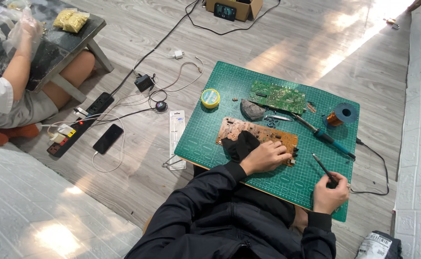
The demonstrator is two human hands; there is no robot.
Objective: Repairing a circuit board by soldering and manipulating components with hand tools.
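Tan circuit board (249,132) flat on green cutting mat (210,139), left hand (265,157) lying loosely open across its right end. Right hand (329,193) closed around thin dark tool (323,167), near mat's front edge. Behind: yellow tape roll (210,98), green board (277,96), soldering iron (323,135), copper wire spool (340,114). Grey wood floor.
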